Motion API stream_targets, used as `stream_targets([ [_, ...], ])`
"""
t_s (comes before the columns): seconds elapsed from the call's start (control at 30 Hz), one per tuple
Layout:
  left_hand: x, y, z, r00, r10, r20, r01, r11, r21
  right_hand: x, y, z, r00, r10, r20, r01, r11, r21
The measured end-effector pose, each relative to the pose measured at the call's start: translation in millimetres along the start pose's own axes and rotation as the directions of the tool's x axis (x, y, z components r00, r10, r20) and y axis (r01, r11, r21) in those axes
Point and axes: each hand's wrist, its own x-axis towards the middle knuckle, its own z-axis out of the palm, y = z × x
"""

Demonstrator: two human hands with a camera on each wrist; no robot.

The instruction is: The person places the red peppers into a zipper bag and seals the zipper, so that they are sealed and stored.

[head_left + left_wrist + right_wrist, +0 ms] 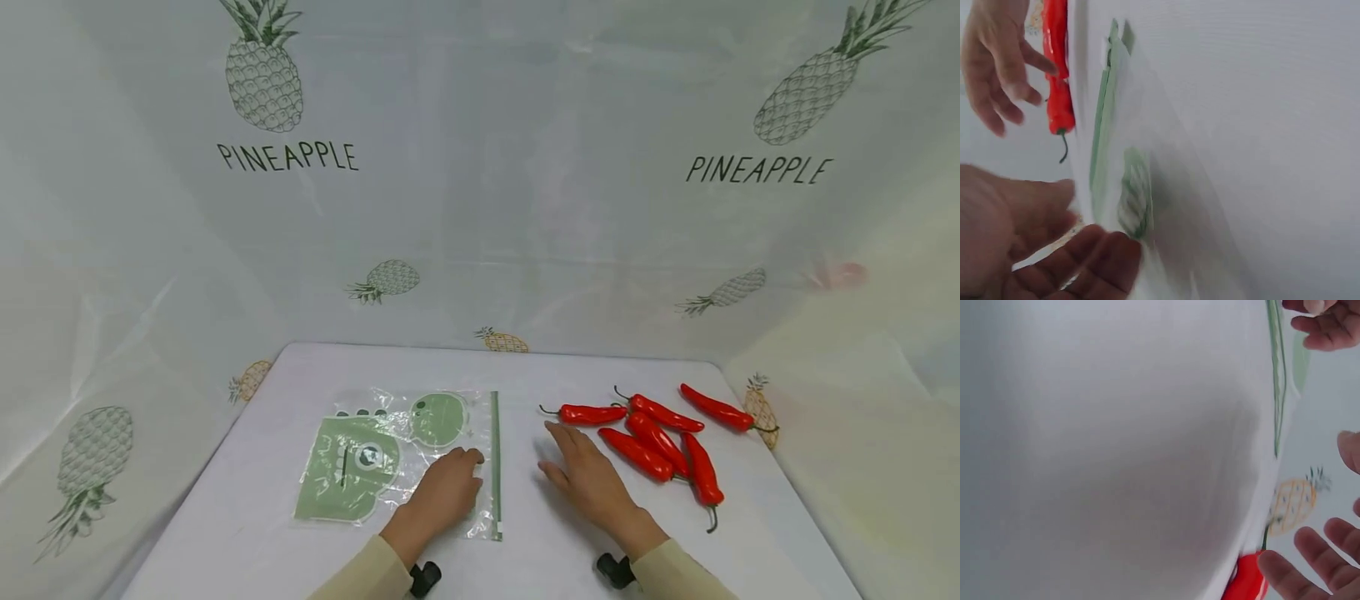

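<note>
A clear zip bag (352, 475) printed with a green cartoon figure lies flat on the white table, its green zip strip (496, 467) facing right. Over the bag's right part, close to the strip, is my left hand (446, 487), fingers loosely bent and thumb apart from them. In the left wrist view, its fingertips (1124, 250) are right at the plastic film. My right hand (592, 483) hovers between the bag and several red chili peppers (636, 455), fingers spread and holding nothing. One pepper (592, 414) lies just beyond its fingertips.
The peppers lie in a loose group on the right, with one pepper (716, 407) apart near the table's right edge. A pale curtain (480, 208) printed with pineapples hangs behind and beside the white table (240, 542). Each wrist wears a small black camera (615, 570).
</note>
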Motion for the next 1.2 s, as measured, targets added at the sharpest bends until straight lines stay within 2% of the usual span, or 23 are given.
stream_targets([
  [0.1,13.7,1.5,4.5,0.997,-0.073,-0.015,0.070,0.989,-0.129,-5.5,12,-10,0.996,0.022,-0.085,-0.021,1.000,0.010],
  [0.2,27.2,1.6,9.2,0.989,-0.142,-0.030,0.133,0.969,-0.209,-10.4,24,-21,0.987,0.052,-0.151,-0.049,0.999,0.018],
  [0.37,46.0,5.6,15.7,0.972,-0.235,-0.028,0.216,0.931,-0.295,-17.5,44,-41,0.978,0.106,-0.182,-0.103,0.994,0.027],
  [0.53,58.2,13.4,23.7,0.955,-0.293,-0.037,0.266,0.907,-0.326,-26.0,66,-59,0.969,0.168,-0.184,-0.167,0.986,0.020],
  [0.63,62.8,15.0,29.7,0.951,-0.306,-0.045,0.276,0.905,-0.325,-32.5,80,-66,0.963,0.191,-0.190,-0.195,0.981,-0.004],
  [0.83,65.8,11.3,38.1,0.953,-0.301,-0.035,0.274,0.906,-0.321,-44.7,102,-78,0.952,0.224,-0.207,-0.239,0.970,-0.053],
  [1.03,66.7,4.1,38.5,0.958,-0.286,-0.036,0.263,0.917,-0.300,-51.1,119,-86,0.940,0.270,-0.208,-0.291,0.954,-0.076],
  [1.2,66.2,-2.2,36.9,0.961,-0.275,-0.027,0.250,0.909,-0.335,-56.5,133,-87,0.929,0.304,-0.210,-0.326,0.942,-0.076],
])
